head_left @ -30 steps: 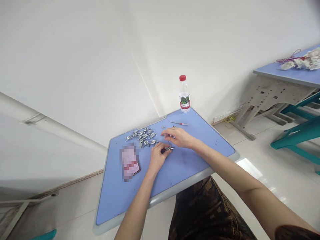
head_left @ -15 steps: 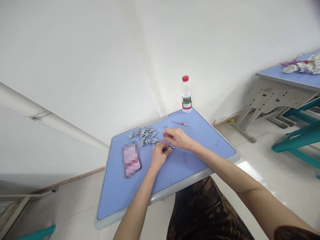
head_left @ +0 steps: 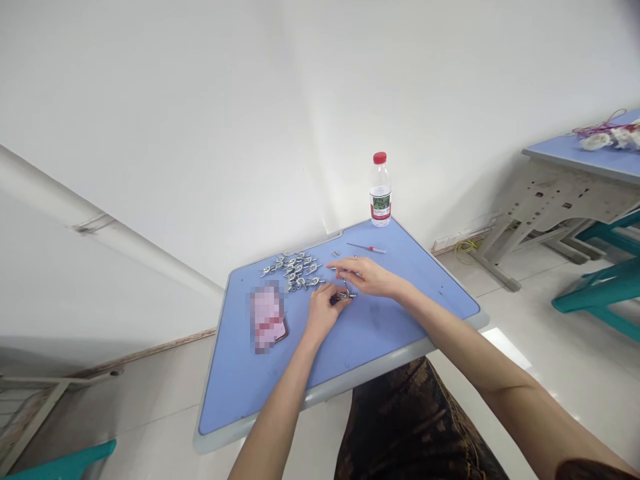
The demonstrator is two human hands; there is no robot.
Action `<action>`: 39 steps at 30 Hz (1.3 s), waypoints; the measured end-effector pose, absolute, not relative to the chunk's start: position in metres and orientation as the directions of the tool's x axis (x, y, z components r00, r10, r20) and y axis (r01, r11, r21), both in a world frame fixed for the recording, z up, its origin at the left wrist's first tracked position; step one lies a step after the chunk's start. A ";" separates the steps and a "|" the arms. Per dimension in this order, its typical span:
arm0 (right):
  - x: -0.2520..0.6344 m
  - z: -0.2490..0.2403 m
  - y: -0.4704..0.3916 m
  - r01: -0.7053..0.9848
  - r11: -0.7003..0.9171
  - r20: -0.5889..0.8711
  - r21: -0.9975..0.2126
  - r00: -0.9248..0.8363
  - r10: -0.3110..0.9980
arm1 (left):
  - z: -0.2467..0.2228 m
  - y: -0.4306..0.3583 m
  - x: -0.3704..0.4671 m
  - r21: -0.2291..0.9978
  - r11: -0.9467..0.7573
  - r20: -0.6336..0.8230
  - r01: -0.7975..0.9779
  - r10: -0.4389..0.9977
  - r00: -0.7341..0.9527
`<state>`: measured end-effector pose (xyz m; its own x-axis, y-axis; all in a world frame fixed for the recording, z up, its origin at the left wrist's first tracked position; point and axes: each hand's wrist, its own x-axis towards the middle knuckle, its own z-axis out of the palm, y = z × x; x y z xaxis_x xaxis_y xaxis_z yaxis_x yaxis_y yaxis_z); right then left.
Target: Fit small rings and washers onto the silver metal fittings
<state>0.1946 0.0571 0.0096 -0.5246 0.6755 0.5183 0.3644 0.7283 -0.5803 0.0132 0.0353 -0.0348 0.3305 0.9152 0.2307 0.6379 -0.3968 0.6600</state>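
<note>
On the blue desk (head_left: 380, 340), my left hand (head_left: 325, 307) is closed around a small silver metal fitting (head_left: 344, 295), keeping it against the desktop. Part of the fitting is hidden under the fingers. My right hand (head_left: 367, 275) hovers just above and to its right, its fingers pinched on a thin metal rod (head_left: 346, 285) that reaches down to the fitting. Whether the rod is separate from the fitting is too small to tell. A pile of several similar silver metal fittings (head_left: 299, 267) lies beyond my left hand.
A phone (head_left: 281, 331), mostly blurred, lies at the left. Behind my right hand are small metal pins (head_left: 335, 253) and a thin red-and-clear tool (head_left: 367, 247). A red-capped water bottle (head_left: 381, 200) stands at the far corner, by the wall. Teal stools (head_left: 600, 283) are at the right.
My right hand has shifted slightly, and a thin rod now shows beneath its fingers above the fitting. My left hand still holds the fitting. The whole view has moved a little.
</note>
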 end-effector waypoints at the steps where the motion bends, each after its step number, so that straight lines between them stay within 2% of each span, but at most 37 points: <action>1: 0.195 0.010 0.058 0.343 0.724 0.522 -0.598 -0.518 0.677 | -0.035 0.036 0.013 0.662 -0.395 0.227 0.638 0.916 0.332; 13: 0.184 0.004 0.059 0.435 0.622 0.521 -0.651 -0.340 0.783 | -0.034 0.034 0.013 0.646 -0.396 0.230 0.653 0.916 0.329; 19: 0.193 0.007 0.060 0.354 0.720 0.535 -0.597 -0.493 0.686 | -0.031 0.032 0.013 0.628 -0.397 0.232 0.669 0.916 0.326; 24: 0.202 0.006 0.064 0.253 0.661 0.474 -0.706 -0.525 0.707 | -0.032 0.034 0.013 0.642 -0.393 0.215 0.659 0.917 0.337; 29: 0.199 0.004 0.064 0.327 0.597 0.448 -0.732 -0.429 0.784 | -0.034 0.036 0.012 0.656 -0.384 0.202 0.649 0.919 0.340; 39: 0.189 0.010 0.056 0.452 0.574 0.472 -0.683 -0.327 0.819 | -0.033 0.032 0.014 0.642 -0.374 0.206 0.669 0.925 0.319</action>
<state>0.1893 0.0562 0.0095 -0.3266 0.8191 0.4717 0.4524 0.5736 -0.6829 0.0140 0.0317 -0.0326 0.3195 0.9249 0.2061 0.6689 -0.3742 0.6423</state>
